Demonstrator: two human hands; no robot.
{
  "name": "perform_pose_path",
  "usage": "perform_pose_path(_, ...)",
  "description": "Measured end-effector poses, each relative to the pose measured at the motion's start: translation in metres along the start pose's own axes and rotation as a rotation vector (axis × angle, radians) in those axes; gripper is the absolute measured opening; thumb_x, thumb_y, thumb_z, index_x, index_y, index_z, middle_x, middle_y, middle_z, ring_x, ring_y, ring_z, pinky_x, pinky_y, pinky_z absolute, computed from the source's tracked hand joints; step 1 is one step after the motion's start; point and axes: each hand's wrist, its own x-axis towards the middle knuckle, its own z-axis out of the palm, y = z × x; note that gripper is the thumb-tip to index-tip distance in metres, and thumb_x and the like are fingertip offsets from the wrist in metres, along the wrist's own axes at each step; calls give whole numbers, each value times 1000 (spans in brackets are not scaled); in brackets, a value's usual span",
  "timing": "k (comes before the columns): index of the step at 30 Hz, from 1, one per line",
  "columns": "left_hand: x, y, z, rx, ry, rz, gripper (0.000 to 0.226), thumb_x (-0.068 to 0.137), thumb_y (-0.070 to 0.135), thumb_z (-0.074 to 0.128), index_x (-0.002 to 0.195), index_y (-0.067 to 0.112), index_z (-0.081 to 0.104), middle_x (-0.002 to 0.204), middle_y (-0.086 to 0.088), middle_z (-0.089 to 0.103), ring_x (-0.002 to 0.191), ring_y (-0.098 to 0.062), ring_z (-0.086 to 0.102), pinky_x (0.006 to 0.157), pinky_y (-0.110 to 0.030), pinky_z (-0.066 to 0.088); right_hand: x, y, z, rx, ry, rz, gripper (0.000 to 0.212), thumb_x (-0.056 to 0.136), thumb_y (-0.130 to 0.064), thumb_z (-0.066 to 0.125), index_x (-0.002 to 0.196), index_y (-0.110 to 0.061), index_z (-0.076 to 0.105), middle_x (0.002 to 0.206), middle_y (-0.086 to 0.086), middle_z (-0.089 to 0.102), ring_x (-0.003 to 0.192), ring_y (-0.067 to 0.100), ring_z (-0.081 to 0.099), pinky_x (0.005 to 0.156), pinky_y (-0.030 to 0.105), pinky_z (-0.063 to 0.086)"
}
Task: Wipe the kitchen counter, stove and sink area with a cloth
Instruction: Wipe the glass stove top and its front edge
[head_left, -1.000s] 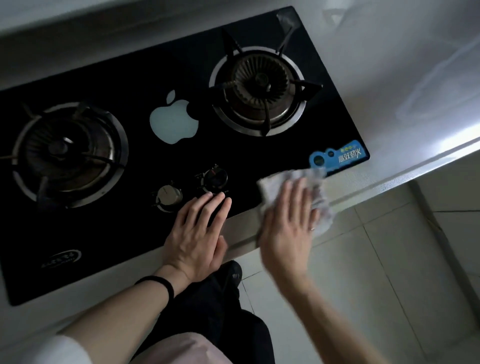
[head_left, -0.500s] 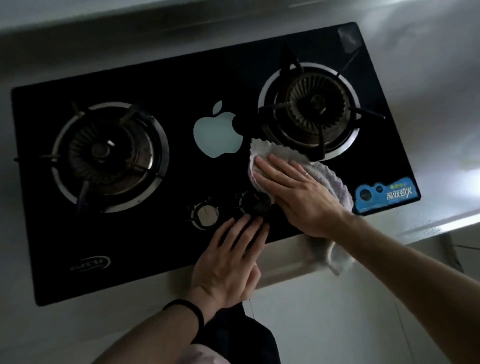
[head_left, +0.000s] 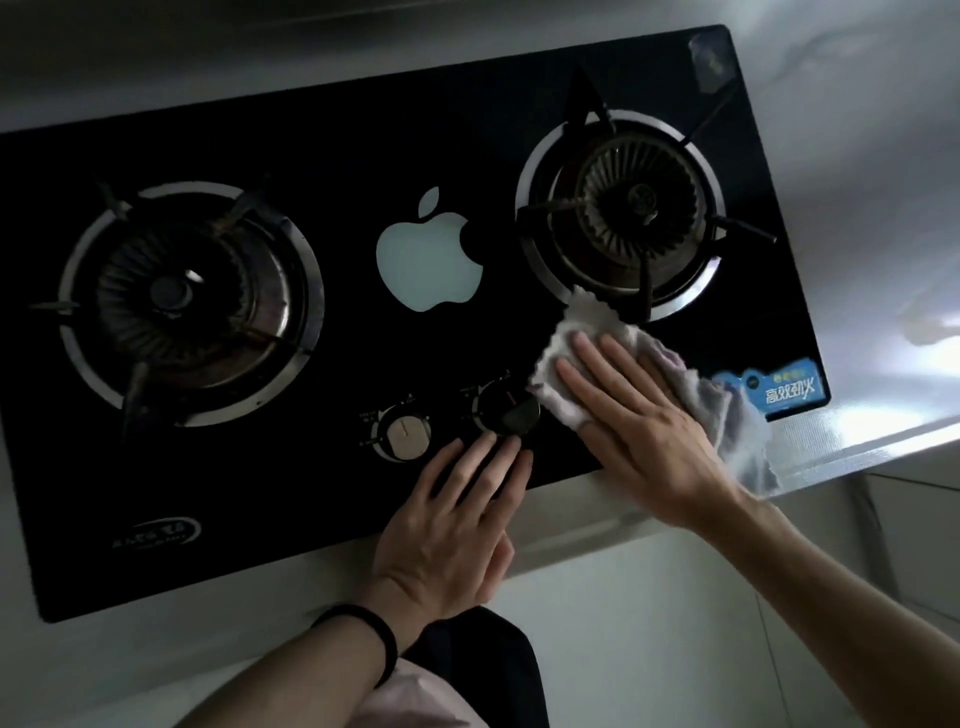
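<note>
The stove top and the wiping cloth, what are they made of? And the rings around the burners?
The stove top looks like black glass: flat, glossy, with printed marks on it. The cloth under the right hand seems soft woven fabric, pale, wrinkled, with a frayed wavy edge. The burner rings look like polished metal, bright and mirror-like, though chrome-plated or steel cannot be told.

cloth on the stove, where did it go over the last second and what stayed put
The right hand slid the cloth from the stove's front edge up onto the black glass, ending just below the right burner and beside the right knob. It is pressed flat under the palm throughout, never let go. The left hand stayed flat at the front edge below the knobs.
</note>
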Motion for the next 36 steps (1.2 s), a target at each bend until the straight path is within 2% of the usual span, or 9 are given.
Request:
perform_pose_path(3,-1,0,1,5,-15,6,82,86,33,52,162,7,35,167,-12,37,154,-31,34,127,-49,23,-48,28,-11,21,-9,136,60,110,-43,33,167,-34,18,177,-10,7,164,20,5,130,61,15)
perform_pose_path(9,-1,0,-4,-3,-32,3,79,88,35,49,161,6,36,166,-14,39,153,-32,35,123,-51,29,-42,-4,2,81,69,396,62,107,-44,26,167,-33,12,176,-12,-4,163,13,-9,132,44,-6)
perform_pose_path(14,0,0,-5,15,-17,7,73,87,35,54,153,5,45,157,-16,47,150,-33,38,124,-51,28,-24,-65,32,67,-12,221,62,110,-42,25,168,-31,5,176,-12,-9,163,16,-12,131,44,-7)
perform_pose_path(17,1,1,-4,11,-2,5,68,87,35,57,149,6,48,154,-15,48,149,-33,39,125,-50,28,-24,-71,38,101,5,228,61,112,-36,30,168,-27,8,176,-12,-7,163,14,-10,132,42,-3)
perform_pose_path(22,-2,-3,-3,-10,-6,-5,74,85,34,56,154,9,46,158,-14,47,149,-32,41,125,-49,28,-35,-30,21,4,-66,86,60,112,-38,30,168,-34,9,177,-13,-4,163,13,-6,133,41,0)
perform_pose_path(26,1,1,-7,-24,-1,-72,78,85,31,51,160,11,42,163,-10,44,151,-29,39,130,-44,20,-46,46,-18,-47,-41,188,62,110,-45,26,168,-33,7,177,-10,-4,163,14,-9,132,45,3)
perform_pose_path(29,1,3,-8,-5,-11,-81,74,87,29,50,158,9,46,162,-13,46,149,-32,42,128,-46,24,-45,95,-44,-113,-32,229,64,108,-50,21,167,-33,3,176,-7,-7,163,13,-12,131,41,-1)
perform_pose_path(32,1,11,-9,1,-4,-130,68,90,28,47,154,5,48,158,-16,48,146,-37,44,126,-50,28,-33,121,-55,-135,-18,235,65,108,-51,18,167,-35,-5,175,-10,-15,161,12,-17,131,39,-6)
perform_pose_path(36,30,50,-13,-25,33,-312,62,91,29,44,147,3,52,152,-19,48,134,-45,48,117,-54,32,-17,129,-55,-109,17,305,64,112,-43,19,167,-33,-10,174,-7,-21,161,14,-21,132,42,-9)
